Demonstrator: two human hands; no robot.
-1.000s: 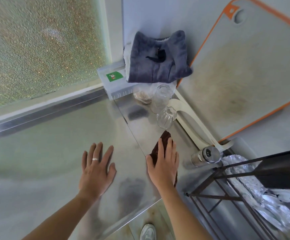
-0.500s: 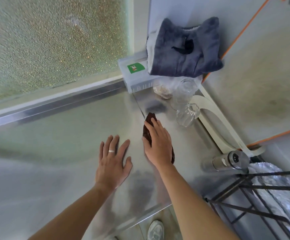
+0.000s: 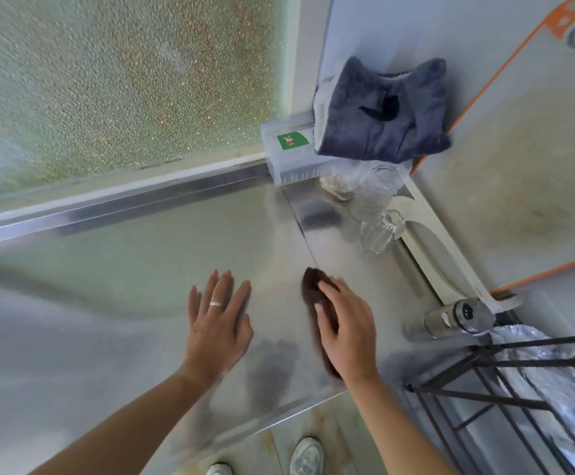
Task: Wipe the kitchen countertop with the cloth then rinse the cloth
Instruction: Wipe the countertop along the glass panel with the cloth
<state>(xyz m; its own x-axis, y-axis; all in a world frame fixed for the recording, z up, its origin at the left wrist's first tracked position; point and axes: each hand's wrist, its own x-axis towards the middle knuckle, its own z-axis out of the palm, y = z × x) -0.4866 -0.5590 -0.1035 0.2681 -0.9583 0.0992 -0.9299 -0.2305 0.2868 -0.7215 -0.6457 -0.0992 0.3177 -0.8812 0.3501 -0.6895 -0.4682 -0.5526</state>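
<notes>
A small dark brown cloth (image 3: 310,284) lies on the steel countertop (image 3: 135,269). My right hand (image 3: 346,327) presses flat on it with straight fingers, and most of the cloth is hidden beneath the palm. My left hand (image 3: 219,320), with a ring on one finger, rests flat and open on the bare steel just left of the cloth, a short gap away.
At the back corner a clear plastic box (image 3: 291,150) carries a folded grey-blue towel (image 3: 382,111). Glass jars (image 3: 380,231) and a steel shaker (image 3: 457,317) stand right of the cloth. An orange-edged cutting board (image 3: 519,186) leans on the wall; a black wire rack (image 3: 505,368) with foil stands at right.
My right hand has slid the cloth from right of the countertop seam leftward, then a little nearer to me. The left hand stays flat on the steel.
</notes>
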